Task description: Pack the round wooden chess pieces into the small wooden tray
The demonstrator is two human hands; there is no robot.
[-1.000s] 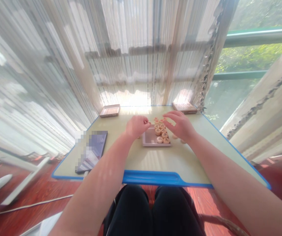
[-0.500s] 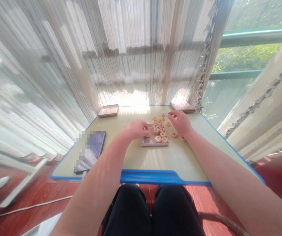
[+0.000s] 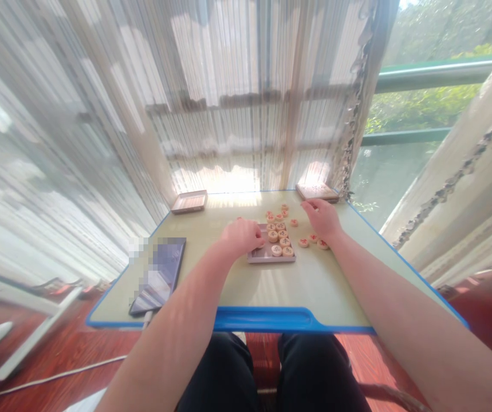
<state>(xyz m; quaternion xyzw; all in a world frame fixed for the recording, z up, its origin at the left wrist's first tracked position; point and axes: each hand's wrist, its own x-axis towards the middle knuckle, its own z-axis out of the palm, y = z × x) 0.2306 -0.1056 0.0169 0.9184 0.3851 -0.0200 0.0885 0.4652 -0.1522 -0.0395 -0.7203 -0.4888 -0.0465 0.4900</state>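
Observation:
A shallow box (image 3: 271, 260) on the table holds several round wooden Chinese chess pieces with black characters (image 3: 284, 242), mostly along its right side. My left hand (image 3: 242, 236) reaches over the box's left side, its fingers closed around a pale chess piece (image 3: 260, 244) low in the box. To the right of the box, my right hand (image 3: 325, 218) hovers with thumb and fingers together; what they hold, if anything, is hidden. Red-marked chess pieces (image 3: 303, 243) lie near its wrist. More red-marked pieces (image 3: 279, 217) cluster behind the box.
The pale table (image 3: 267, 286) has a blue edge. A tablet-like device (image 3: 164, 274) with a cable lies at the left. An open shallow tray (image 3: 189, 201) stands at the back left, and a flat box (image 3: 318, 191) at the back right. Sheer curtains (image 3: 228, 68) hang behind.
My left hand has shifted slightly right and down over the box, covering more of the piece. My right hand has drawn a little to the right, uncovering red pieces. The view has tilted slightly up.

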